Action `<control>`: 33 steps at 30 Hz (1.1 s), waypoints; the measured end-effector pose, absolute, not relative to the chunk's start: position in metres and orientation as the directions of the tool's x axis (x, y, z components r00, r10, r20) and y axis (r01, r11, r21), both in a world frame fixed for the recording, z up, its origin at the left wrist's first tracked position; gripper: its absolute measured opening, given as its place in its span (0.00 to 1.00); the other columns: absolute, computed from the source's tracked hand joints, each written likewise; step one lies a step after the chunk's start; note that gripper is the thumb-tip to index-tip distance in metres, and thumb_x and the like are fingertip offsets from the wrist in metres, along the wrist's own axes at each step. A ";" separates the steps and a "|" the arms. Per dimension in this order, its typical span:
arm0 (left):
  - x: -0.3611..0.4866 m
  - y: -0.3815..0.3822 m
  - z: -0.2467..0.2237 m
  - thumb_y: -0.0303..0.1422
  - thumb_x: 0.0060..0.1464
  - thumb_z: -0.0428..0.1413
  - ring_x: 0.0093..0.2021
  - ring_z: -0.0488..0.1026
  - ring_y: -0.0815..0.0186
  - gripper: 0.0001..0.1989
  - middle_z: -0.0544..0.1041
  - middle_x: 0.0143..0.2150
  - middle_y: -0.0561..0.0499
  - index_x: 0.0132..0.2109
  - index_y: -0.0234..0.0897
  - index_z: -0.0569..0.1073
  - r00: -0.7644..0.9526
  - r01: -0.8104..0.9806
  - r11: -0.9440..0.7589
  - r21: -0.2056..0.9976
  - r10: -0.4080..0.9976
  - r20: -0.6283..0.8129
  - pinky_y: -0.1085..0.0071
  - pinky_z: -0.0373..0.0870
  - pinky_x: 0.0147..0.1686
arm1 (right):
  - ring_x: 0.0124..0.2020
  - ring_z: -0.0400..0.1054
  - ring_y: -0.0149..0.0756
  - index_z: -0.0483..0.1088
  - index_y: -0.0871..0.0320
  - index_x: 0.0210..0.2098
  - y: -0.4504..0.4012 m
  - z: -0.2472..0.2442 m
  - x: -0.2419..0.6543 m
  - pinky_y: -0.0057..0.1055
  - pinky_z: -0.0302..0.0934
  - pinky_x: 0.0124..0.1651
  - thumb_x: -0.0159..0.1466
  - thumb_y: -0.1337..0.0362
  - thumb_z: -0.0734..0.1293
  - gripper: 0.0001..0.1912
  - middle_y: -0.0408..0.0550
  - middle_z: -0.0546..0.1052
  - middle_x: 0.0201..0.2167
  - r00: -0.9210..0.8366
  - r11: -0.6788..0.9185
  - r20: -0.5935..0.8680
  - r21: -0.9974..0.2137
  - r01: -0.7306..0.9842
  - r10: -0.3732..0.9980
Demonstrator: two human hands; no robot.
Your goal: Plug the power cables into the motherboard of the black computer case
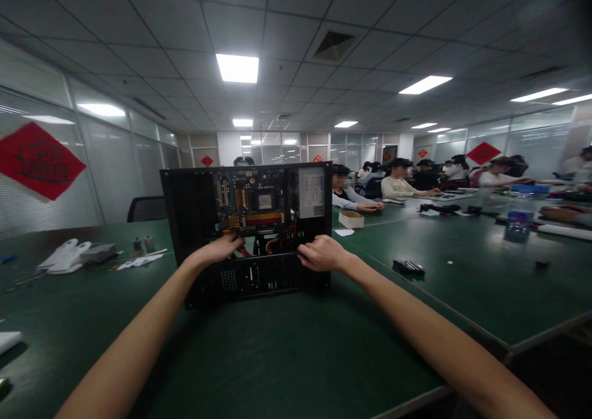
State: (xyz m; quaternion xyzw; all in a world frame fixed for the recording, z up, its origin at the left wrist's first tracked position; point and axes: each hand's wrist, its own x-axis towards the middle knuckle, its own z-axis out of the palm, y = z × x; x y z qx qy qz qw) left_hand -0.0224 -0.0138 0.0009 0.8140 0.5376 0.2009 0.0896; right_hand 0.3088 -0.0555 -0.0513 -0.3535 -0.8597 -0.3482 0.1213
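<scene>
So, green counter (287, 357) carries everything. Black PC case (287, 275) stands upright on it, dead ahead, open side facing the wearer. Inside: motherboard (250, 187) across the upper middle, power supply (312, 192) in the upper right corner. Right hand (322, 253) is below the power supply, fingers curled at the case's lower rail; can't tell if that grip pinches anything. Left hand (219, 249) reaches in under the motherboard, fingertips at a red cable (245, 252); can't tell if the grip has closed on it. Thin coloured wires (277, 242) hang between the hands.
</scene>
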 end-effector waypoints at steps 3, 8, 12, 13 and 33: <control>-0.020 -0.018 0.003 0.53 0.58 0.44 0.62 0.69 0.53 0.34 0.74 0.61 0.41 0.57 0.32 0.74 0.394 0.772 -0.486 0.410 0.872 0.292 0.66 0.63 0.61 | 0.27 0.73 0.37 0.73 0.61 0.37 -0.067 -0.044 0.301 0.32 0.52 0.33 0.74 0.52 0.53 0.24 0.54 0.80 0.28 -0.672 0.484 0.452 0.470 0.738 0.587; -0.018 -0.024 0.007 0.57 0.57 0.45 0.59 0.71 0.50 0.35 0.77 0.58 0.41 0.56 0.34 0.76 0.357 0.782 -0.468 0.412 0.878 0.319 0.63 0.66 0.58 | 0.34 0.75 0.39 0.73 0.62 0.37 -0.075 -0.039 0.289 0.32 0.55 0.36 0.74 0.52 0.54 0.24 0.55 0.80 0.35 -0.631 0.484 0.487 0.405 0.776 0.604; -0.015 -0.023 0.010 0.59 0.59 0.42 0.52 0.76 0.47 0.37 0.80 0.51 0.38 0.49 0.31 0.79 0.334 0.834 -0.444 0.329 0.879 0.340 0.60 0.69 0.54 | 0.39 0.74 0.40 0.73 0.62 0.38 -0.078 -0.039 0.282 0.33 0.58 0.40 0.74 0.54 0.55 0.22 0.55 0.79 0.38 -0.624 0.513 0.502 0.358 0.780 0.598; -0.013 -0.024 0.011 0.59 0.59 0.42 0.52 0.76 0.47 0.36 0.80 0.51 0.38 0.49 0.32 0.79 0.333 0.836 -0.452 0.312 0.868 0.368 0.60 0.69 0.54 | 0.40 0.74 0.39 0.73 0.62 0.40 -0.079 -0.037 0.279 0.33 0.59 0.41 0.74 0.54 0.56 0.21 0.55 0.79 0.39 -0.614 0.532 0.515 0.317 0.785 0.599; 0.029 -0.066 0.077 0.56 0.54 0.54 0.28 0.72 0.65 0.28 0.78 0.29 0.49 0.38 0.32 0.77 0.451 0.520 -0.650 0.554 0.760 0.468 0.72 0.67 0.28 | 0.24 0.65 0.29 0.69 0.61 0.29 -0.051 0.042 0.213 0.24 0.58 0.27 0.66 0.52 0.64 0.19 0.41 0.72 0.22 -0.411 0.696 0.616 -0.715 0.066 0.672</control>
